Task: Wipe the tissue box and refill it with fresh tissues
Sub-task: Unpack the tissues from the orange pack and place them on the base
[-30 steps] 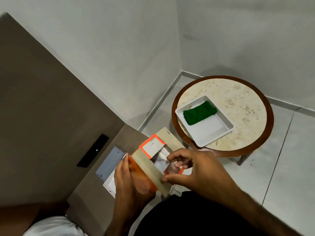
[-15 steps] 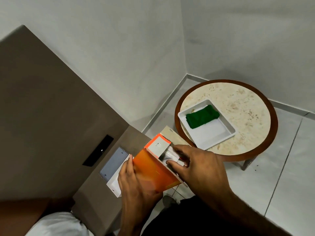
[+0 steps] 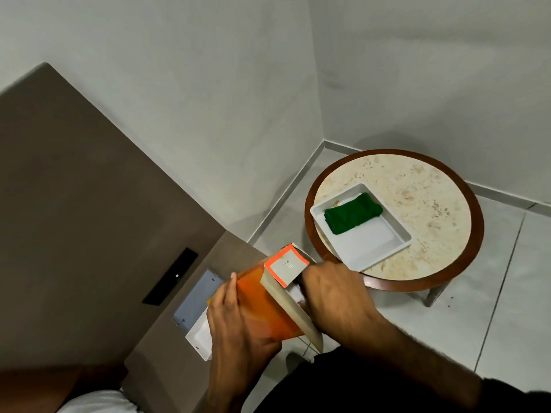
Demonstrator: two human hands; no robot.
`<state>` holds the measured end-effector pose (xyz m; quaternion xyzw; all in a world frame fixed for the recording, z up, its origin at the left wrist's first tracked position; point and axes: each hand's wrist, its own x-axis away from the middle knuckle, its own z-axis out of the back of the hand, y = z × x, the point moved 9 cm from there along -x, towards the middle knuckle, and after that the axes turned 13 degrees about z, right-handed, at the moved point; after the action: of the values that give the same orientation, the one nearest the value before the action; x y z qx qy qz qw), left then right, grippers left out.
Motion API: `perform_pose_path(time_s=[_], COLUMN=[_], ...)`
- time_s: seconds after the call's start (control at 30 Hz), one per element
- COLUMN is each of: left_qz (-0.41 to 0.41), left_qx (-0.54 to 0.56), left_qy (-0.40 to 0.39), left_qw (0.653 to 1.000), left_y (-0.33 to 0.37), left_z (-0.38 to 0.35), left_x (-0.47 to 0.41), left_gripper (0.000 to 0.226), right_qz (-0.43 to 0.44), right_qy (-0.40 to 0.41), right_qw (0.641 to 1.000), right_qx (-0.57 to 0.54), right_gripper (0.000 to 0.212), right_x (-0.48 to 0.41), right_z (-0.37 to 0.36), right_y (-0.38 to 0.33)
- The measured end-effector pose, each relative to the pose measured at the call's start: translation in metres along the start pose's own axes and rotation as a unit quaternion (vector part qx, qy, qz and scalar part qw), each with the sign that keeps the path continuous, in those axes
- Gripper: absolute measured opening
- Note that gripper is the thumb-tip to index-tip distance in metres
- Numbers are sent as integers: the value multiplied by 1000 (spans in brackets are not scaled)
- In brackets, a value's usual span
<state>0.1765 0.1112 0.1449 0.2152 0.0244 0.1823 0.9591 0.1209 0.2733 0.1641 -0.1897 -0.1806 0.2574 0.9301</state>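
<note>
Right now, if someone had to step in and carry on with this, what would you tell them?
Left hand grips the orange tissue box from its side, holding it tilted in the air above the brown ledge.
Right hand is at the box's open end, under the raised flap, fingers hidden inside; white shows there.
The green cloth lies in the white tray on the round table, untouched.
Done: box opened. Whether it has been wiped cannot be told.
Left: finish with the tissues, close the flap, set it down.
</note>
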Motion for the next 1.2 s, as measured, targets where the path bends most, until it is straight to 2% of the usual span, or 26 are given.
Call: perform_pose_path(time_s=[0.07,0.3,0.47,0.73,0.83,0.9,1.07,1.13,1.2], left_qz=[65,8,7,-7,-20,-25,-33,-34,-22], left_qx=[22,-9,-16,-35,-29,-27,-35,-42,-54], left_qy=[-43,-24,-26,-66,-65,-62,-67,-86,-121], left_qw=[997,1000,1000,997,997,997,997,995,991], left_y=[-8,-14,-28,-35,-35,-34,-27,-21,-16], left_z=[-5,4,-3,-29,-36,-41,-57,-74,-96], left_x=[-7,-6,-17,-37,-46,-54,-69,-79,-88], left_gripper=[129,132,130,126,122,120,124,131,136], right_qz=[14,25,-15,-56,-104,-140,-189,-196,-194], right_qy=[8,129,72,15,20,30,26,27,30], right_qw=[1000,988,958,948,911,864,768,746,739], right_qx=[8,-85,-276,-314,-399,-482,-612,-636,-644], right_gripper=[24,40,32,58,43,32,26,24,25], right_x=[-3,-7,-16,-28,-32,-35,-44,-50,-55], right_z=[3,28,17,-17,-27,-31,-32,-28,-19], right_y=[-5,7,33,64,88,108,152,173,193])
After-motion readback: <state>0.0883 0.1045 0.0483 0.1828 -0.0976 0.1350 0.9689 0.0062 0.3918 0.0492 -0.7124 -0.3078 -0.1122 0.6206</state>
